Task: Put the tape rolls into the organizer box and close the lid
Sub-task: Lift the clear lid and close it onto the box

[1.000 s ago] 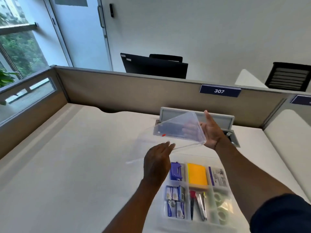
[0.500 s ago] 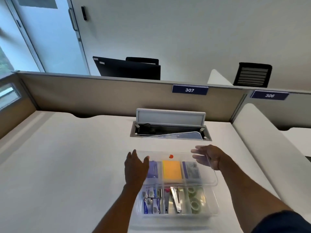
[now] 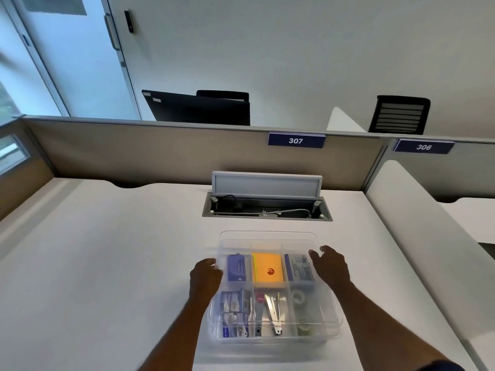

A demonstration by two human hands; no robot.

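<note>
A clear plastic organizer box [image 3: 333,326] sits on the white desk in front of me. Its transparent lid [image 3: 267,238], marked with a small red dot, lies flat over the box. Through the lid I see clear tape rolls [image 3: 299,298] in the front right compartment. My left hand [image 3: 205,277] rests against the lid's left edge. My right hand [image 3: 330,265] touches the lid's right edge, fingers spread. Other compartments hold a blue stapler, yellow sticky notes, staple boxes and metal clippers.
An open cable hatch [image 3: 266,207] with a raised flap lies in the desk just beyond the box. A beige partition [image 3: 160,153] with a 307 label stands behind it. A white side panel [image 3: 417,236] borders the desk's right.
The lid, held up tilted above the box a second ago, has come down flat onto it. Both hands have dropped to the lid's side edges.
</note>
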